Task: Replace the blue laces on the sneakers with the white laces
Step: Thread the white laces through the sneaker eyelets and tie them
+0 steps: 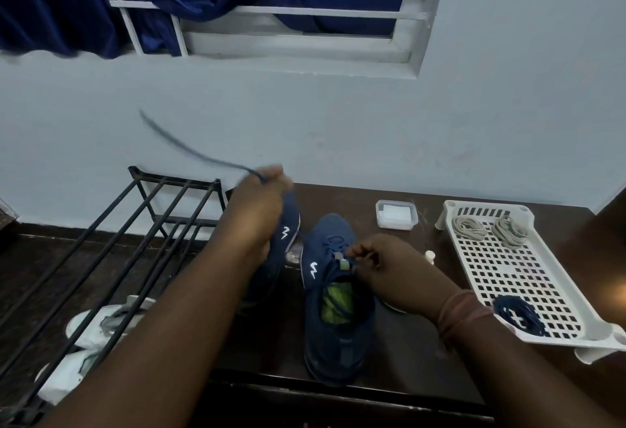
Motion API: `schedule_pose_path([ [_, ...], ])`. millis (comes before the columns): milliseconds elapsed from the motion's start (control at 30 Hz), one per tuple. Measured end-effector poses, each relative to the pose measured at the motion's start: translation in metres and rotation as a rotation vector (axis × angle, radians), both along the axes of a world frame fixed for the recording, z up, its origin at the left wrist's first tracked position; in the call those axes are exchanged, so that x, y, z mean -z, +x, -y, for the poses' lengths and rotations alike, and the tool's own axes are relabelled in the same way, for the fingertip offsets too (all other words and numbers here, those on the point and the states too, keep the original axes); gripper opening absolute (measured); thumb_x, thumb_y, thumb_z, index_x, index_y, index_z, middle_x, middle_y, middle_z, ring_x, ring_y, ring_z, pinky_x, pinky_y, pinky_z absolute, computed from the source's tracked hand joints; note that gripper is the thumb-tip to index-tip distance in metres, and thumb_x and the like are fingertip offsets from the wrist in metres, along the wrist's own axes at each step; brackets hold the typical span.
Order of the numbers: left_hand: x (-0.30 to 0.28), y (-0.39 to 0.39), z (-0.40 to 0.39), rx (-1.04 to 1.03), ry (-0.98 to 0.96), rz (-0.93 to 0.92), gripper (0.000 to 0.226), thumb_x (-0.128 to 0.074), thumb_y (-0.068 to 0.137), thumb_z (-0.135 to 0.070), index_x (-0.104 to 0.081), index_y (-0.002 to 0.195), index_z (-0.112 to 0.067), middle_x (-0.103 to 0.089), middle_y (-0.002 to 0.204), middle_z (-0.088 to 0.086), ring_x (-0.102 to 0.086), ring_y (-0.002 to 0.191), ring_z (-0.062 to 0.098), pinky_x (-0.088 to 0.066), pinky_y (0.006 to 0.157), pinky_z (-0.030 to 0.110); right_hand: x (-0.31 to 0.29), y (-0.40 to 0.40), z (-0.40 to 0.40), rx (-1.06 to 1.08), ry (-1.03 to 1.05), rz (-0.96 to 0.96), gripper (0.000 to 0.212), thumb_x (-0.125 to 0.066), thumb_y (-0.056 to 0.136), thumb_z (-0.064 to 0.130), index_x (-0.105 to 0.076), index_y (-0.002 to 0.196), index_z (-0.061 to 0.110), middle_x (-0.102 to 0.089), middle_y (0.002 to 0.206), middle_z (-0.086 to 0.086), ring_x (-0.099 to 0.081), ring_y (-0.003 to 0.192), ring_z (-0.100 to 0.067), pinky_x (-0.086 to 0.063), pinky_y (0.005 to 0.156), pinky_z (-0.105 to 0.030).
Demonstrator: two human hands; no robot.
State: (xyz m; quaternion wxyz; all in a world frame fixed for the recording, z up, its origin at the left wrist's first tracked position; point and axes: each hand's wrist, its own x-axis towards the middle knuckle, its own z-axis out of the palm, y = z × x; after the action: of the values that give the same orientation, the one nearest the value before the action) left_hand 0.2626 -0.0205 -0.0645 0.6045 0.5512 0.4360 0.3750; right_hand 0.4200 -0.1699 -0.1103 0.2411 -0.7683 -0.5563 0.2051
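Evidently unlacing is underway: left hand (261, 190) grips the blue lace (189, 150) pulled clear, right hand (379, 258) pinches at the sneaker (333, 295) eyelets; next, free remaining lace.

Dim, cool, even indoor light with soft shadows; the dark worktop (423, 353) shows faint sheen. Motion blur smears the raised left hand (261, 197) and blue lace (189, 148). Wide-angle distortion bends the window frame (420, 21) at the edges.

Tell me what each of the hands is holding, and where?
The left hand grips the blue lace near its free end, pulled up off the table. The right hand pinches the lace at the right sneaker by its top eyelets.
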Motion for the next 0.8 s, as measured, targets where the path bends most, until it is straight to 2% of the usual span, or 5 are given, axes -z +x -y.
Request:
schedule_pose_path([
  [67, 0.012, 0.004, 0.010, 0.173, 0.001, -0.333, 0.013, -0.067, 0.087, -0.020, -0.061, 0.081, -0.010, -0.062, 0.082, 0.013, -0.058, 0.069, 0.019, -0.048, 0.063, 0.031, 0.002, -0.005, 0.001, -0.060, -0.023, 0.065, 0.031, -0.063, 0.083, 0.013, -0.067, 0.112, 0.023, -0.058, 0.107, 0.001, -0.058, 0.095, -0.015, -0.048, 0.087, -0.026],
  [200, 0.026, 0.015, 0.028, 0.336, 0.099, -0.689, 0.029, -0.078, 0.072, -0.029, -0.064, 0.082, -0.006, -0.067, 0.087, 0.014, -0.068, 0.081, 0.028, -0.056, 0.074, 0.041, 0.014, -0.007, -0.005, -0.085, 0.067, 0.180, 0.020, -0.056, 0.081, 0.010, -0.051, 0.088, 0.028, -0.051, 0.093, -0.001, -0.053, 0.084, -0.022, -0.045, 0.076, -0.034],
  [367, 0.048, 0.020, 0.026, 0.406, 0.028, -0.747, 0.033, -0.084, 0.072, -0.024, -0.068, 0.089, -0.001, -0.070, 0.087, 0.018, -0.070, 0.078, 0.030, -0.057, 0.072, 0.040, 0.023, -0.002, -0.010, -0.046, 0.119, 0.203, 0.009, -0.054, 0.089, 0.014, -0.048, 0.086, 0.018, -0.050, 0.089, -0.004, -0.050, 0.078, -0.021, -0.039, 0.068, -0.032],
  [567, 0.055, 0.020, 0.020, 0.362, -0.046, -0.696, 0.038, -0.079, 0.077, -0.019, -0.067, 0.105, 0.004, -0.073, 0.100, 0.022, -0.074, 0.087, 0.033, -0.063, 0.075, 0.041, 0.003, 0.011, -0.015, 0.443, 0.298, -0.780, 0.025, -0.053, 0.094, 0.024, -0.059, 0.073, 0.012, -0.057, 0.074, -0.015, -0.050, 0.064, -0.024, -0.040, 0.056, -0.033],
  [800, 0.054, 0.019, 0.021, 0.354, -0.101, -0.648, 0.041, -0.077, 0.080, -0.013, -0.063, 0.114, 0.005, -0.071, 0.105, 0.022, -0.071, 0.076, 0.027, -0.062, 0.062, 0.031, -0.051, 0.023, 0.001, 0.341, 0.727, -1.271, 0.026, -0.052, 0.094, 0.025, -0.051, 0.070, 0.017, -0.055, 0.076, -0.003, -0.046, 0.062, -0.016, -0.033, 0.056, -0.028],
])
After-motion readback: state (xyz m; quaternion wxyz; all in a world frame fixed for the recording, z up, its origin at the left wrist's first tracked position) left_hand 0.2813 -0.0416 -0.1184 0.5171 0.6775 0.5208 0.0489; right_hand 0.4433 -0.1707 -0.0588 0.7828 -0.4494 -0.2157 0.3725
